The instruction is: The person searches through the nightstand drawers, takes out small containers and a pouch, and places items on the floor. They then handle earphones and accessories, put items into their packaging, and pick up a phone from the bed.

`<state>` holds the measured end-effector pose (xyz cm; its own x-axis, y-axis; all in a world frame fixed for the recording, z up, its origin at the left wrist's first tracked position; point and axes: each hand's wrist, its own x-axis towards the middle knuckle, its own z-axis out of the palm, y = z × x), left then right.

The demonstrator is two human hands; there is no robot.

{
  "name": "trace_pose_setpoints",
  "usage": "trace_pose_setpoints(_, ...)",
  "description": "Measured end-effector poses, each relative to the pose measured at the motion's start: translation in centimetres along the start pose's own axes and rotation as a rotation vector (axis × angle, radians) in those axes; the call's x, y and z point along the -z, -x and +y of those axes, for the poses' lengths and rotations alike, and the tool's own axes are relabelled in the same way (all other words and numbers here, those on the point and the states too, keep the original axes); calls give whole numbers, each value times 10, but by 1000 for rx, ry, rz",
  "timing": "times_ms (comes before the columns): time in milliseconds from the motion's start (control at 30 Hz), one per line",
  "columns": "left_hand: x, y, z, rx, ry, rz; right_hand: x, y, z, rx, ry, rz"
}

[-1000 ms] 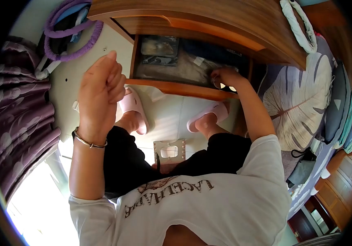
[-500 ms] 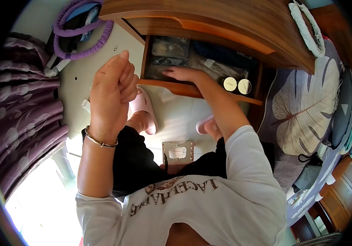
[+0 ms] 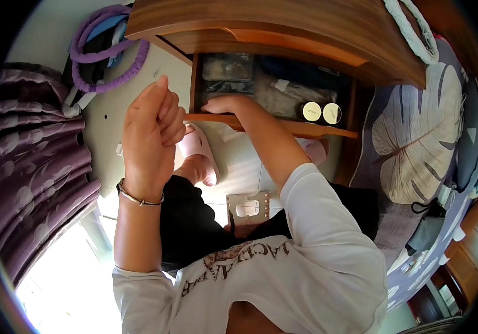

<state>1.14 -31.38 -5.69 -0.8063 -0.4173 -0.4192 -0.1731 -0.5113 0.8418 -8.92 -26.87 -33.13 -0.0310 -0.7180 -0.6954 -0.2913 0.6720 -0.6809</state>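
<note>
My left hand (image 3: 152, 119) is raised to the left of the open drawer, with its fingers curled into a fist and the thumb on top. Whatever may be inside that fist is hidden. Inside the drawer (image 3: 283, 126), my right hand (image 3: 227, 104) reaches down at the front left corner, its fingers stretched out and partly out of sight. Just beyond it lie a clear plastic box (image 3: 229, 68) and a dark packet (image 3: 229, 87). Two round containers with pale lids, one at the left (image 3: 310, 111) and one at the right (image 3: 331, 113), stand in the drawer's right end.
A wooden cabinet (image 3: 283, 28) overhangs the drawer. Purple padded hoops (image 3: 138, 67) lie at the upper left, above a purple curtain (image 3: 38, 167). On the right is a bed with a leaf-patterned cover (image 3: 417, 142). A small stool (image 3: 250, 207) shows between my legs.
My right hand has moved left and toward me, into the drawer's front left corner. My left hand stays raised and closed. My right foot has shifted to the right.
</note>
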Motion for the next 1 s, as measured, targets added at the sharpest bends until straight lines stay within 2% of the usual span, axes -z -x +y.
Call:
trace_pose_setpoints(133, 3, -5, 1, 23, 28, 30, 3, 22, 0, 85, 173, 188)
trace_pose_setpoints(200, 5, -7, 2, 27, 51, 31, 5, 32, 25, 174, 172, 557)
trace_pose_setpoints(233, 4, -8, 2, 25, 48, 42, 10, 62, 30, 252, 132, 605)
trace_pose_setpoints(300, 3, -7, 2, 26, 51, 41, 27, 120, 40, 320, 78, 531)
trace_pose_setpoints(367, 1, -5, 2, 22, 36, 21, 25, 165, 59, 248, 233, 671)
trace_pose_setpoints(433, 1, -5, 1, 24, 41, 2, 13, 208, 75, 329, 400, 782)
trace_pose_setpoints(500, 0, -4, 0, 25, 43, -16, -7, 250, 75, 285, 342, 600)
trace_pose_setpoints(567, -2, -4, -1, 32, 22, -13, -33, 271, 76, 14, -116, 273)
trace_pose_setpoints(600, -4, -4, -2, 30, 22, -20, -50, 272, 86, 12, -114, 279)
trace_pose_setpoints(667, -7, -4, -4, 61, 15, -44, -79, 262, 111, -212, -1201, 200)
trace_pose_setpoints(700, -7, -4, -7, 55, 13, -48, -79, 259, 108, -102, -1487, 252)
trace_pose_setpoints(733, -7, -6, -10, 124, 48, -65, -76, 255, 106, -92, -1485, 254)
trace_pose_setpoints(800, -8, -9, -14, 187, 75, -90, -68, 248, 99, 161, -1880, 202)
trace_pose_setpoints(900, -12, -12, -22, 353, 120, -208, -73, 245, 79, 211, -1820, 296)
trace_pose_setpoints(933, -14, -11, -23, 350, 119, -217, -70, 242, 74, 216, -1818, 306)
trace_pose_setpoints(1000, -19, -11, -23, 385, 157, -237, -61, 235, 67, 30, -1806, 375)
